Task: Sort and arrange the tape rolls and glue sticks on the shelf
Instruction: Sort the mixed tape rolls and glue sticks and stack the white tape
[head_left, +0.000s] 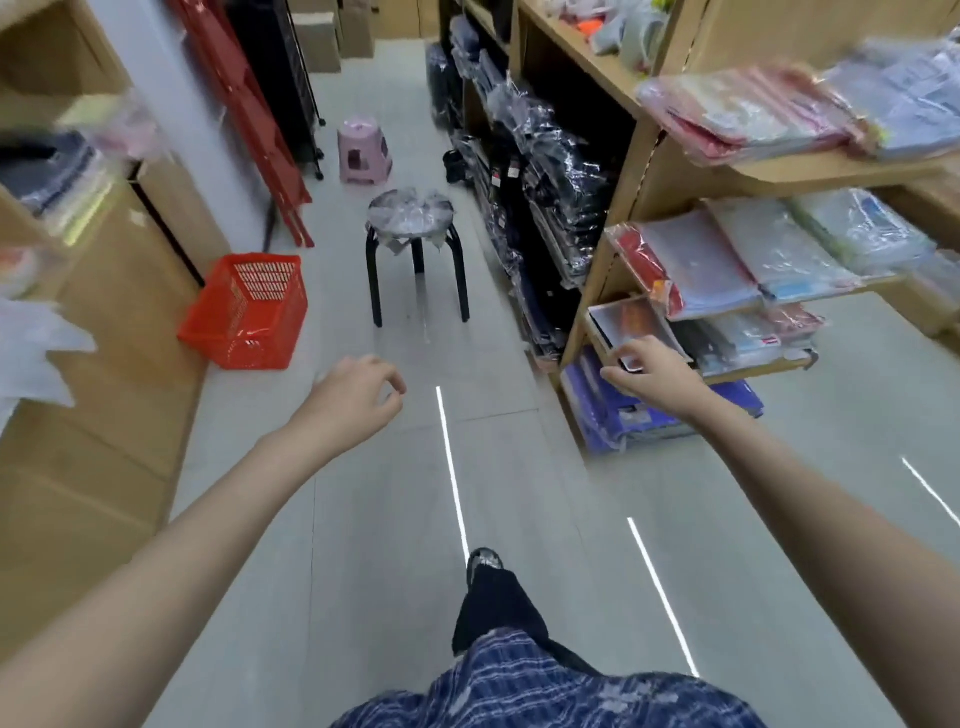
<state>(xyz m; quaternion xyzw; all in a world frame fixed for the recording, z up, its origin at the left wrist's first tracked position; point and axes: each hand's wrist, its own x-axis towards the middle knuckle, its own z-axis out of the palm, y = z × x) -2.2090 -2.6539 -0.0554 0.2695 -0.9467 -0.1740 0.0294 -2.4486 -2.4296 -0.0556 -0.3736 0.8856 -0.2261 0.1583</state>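
No tape rolls or glue sticks can be made out in this blurred view. My left hand hangs over the aisle floor with its fingers loosely curled and nothing in it. My right hand is out in front of the low end of the wooden shelf unit on the right. Its thumb and fingers pinch a small dark object with a pale edge; what that object is I cannot tell.
A black stool with a plastic-wrapped seat stands mid-aisle, a pink stool behind it. A red basket sits on the floor at the left by cardboard boxes. The right shelves hold bagged stationery and clothing. My leg steps forward.
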